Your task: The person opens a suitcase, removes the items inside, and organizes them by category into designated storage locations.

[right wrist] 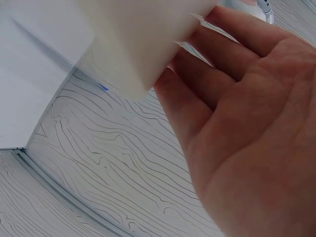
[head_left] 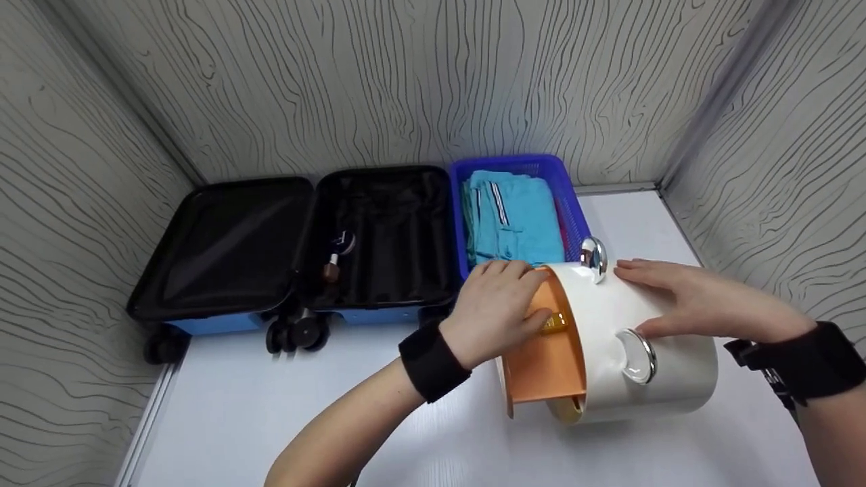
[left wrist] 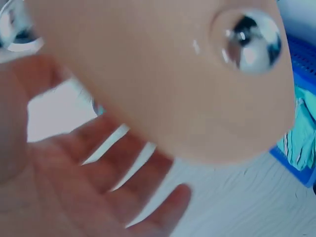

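Observation:
A rounded white storage box [head_left: 666, 372] with chrome-rimmed knobs lies on the table at the right. Its orange drawer [head_left: 544, 368] is pulled out to the left, with a small yellow item [head_left: 555, 323] inside. My left hand [head_left: 497, 304] reaches over the drawer, thumb overlapping the yellow item. In the left wrist view, its spread fingers [left wrist: 133, 168] pass behind the peach drawer front [left wrist: 163, 89], which has a chrome knob [left wrist: 254, 42]; some fingertips are hidden. My right hand [head_left: 690, 301] rests on the white box with fingers extended, thumb beside a knob.
A suitcase [head_left: 237, 250] with black insides and blue sides lies open at the left. In its right half are a small bottle with a brown end [head_left: 331, 269] and a round dark item [head_left: 344, 242]. A blue basket [head_left: 572, 203] beside it holds folded turquoise clothes [head_left: 521, 210].

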The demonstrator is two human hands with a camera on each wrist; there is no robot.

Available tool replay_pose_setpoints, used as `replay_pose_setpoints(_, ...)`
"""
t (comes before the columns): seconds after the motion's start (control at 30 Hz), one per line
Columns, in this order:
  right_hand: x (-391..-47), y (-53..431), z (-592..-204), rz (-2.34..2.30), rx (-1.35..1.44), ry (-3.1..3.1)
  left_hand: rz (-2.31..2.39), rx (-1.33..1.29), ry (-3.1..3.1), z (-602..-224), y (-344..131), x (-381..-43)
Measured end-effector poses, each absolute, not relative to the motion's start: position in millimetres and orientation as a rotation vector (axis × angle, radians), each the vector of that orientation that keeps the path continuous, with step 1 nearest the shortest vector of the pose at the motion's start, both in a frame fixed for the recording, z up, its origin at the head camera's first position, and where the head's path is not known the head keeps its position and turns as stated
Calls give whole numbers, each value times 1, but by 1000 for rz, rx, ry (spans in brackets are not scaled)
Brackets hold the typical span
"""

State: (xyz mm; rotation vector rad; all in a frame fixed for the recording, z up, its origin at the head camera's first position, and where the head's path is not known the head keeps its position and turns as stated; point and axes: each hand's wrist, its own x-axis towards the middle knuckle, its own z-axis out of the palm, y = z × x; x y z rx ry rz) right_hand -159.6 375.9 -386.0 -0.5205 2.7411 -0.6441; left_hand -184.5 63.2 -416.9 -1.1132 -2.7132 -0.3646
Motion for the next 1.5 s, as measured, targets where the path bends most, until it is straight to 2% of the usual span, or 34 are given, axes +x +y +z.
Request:
replay_pose_setpoints(0.17, -160, 376, -387, -635, -527, 2758, -694, -1029, -2551, -429, 33, -188)
replay_pose_setpoints(0.37, -159, 376, -388, -642, -520, 2754, -1097, -958, -2509, -476, 1, -185)
replay_pose_setpoints(0.63, -159, 378, -389, -658, -533, 2745, -1358, -911, -2580, -514, -6, -165)
replay_pose_setpoints(1.03, -160, 377, -389, -644, -519, 2749, -1499, -815, -2557, -517, 6, -164)
replay_pose_setpoints(1.5, -159, 375, -388, -627, -528, 2749, -1487, -920, -2565, -510, 35, -172)
